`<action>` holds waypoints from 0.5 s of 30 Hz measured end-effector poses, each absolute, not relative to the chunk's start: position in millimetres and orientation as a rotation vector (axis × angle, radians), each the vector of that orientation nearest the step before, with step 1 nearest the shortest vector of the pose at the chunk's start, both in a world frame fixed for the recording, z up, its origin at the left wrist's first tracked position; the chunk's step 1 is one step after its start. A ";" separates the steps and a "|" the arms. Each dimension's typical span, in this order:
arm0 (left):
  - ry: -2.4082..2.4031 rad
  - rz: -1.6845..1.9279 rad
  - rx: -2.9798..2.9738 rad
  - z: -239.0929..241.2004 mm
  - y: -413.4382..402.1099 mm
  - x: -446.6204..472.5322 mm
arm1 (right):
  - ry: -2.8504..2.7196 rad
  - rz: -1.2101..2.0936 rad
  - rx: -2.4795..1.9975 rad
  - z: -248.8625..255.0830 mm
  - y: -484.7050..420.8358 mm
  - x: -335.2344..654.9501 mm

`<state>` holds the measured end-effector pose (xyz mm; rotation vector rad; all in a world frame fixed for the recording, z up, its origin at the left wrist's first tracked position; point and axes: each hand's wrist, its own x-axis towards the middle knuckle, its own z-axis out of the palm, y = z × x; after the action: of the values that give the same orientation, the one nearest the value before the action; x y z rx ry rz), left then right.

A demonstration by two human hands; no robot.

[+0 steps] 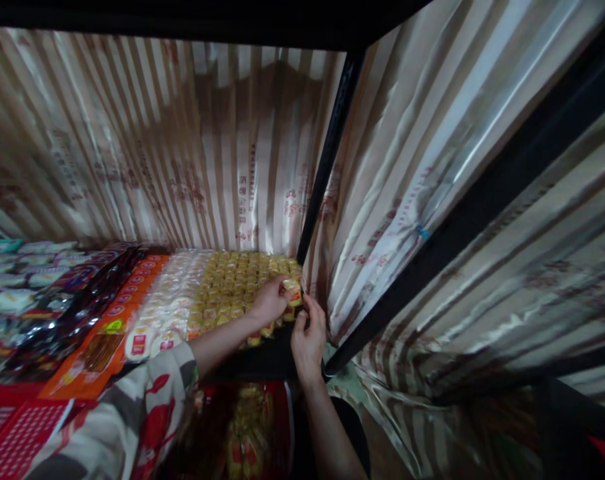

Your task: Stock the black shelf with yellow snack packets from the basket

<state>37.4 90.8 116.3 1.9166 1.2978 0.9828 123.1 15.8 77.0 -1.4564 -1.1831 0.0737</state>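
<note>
Yellow wrapping shows between the thumb and fingers of my left hand (271,301) in the head view: it is closed in a pinch on one yellow packet (293,291), up at the right end of the packed rows (231,280) of the same kind. My right hand (310,337) is loosely curled, thumb apart from the fingers and nothing in its grasp; its fingertips come right up to the packet's edge, though I can't tell if they touch. I judge that I'm seating this one at the row's end, and the next move calls for squaring it with its neighbours before letting go. Black shelf (267,360) shows in front of the rows; white packets (155,343) and orange packs (135,283) lie to the left. What crowds me is the corner post (327,160), just beyond the packet, with striped sheeting (262,133) behind. Below are more yellow packets (250,430).
</note>
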 end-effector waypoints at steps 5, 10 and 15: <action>1.356 0.975 2.001 123.1 132.9 66.0 | -1.065 0.203 -1.459 67.5 48.8 139.0; 1.369 0.844 2.145 120.3 154.9 87.7 | -0.949 0.316 -1.479 60.7 72.5 149.0; 1.412 0.759 2.287 102.2 165.0 97.9 | -0.894 0.416 -1.531 41.6 86.4 154.2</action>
<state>97.9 165.0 102.2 2.2873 1.4122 0.7593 154.2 86.4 41.6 -1.5308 -0.8937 0.4159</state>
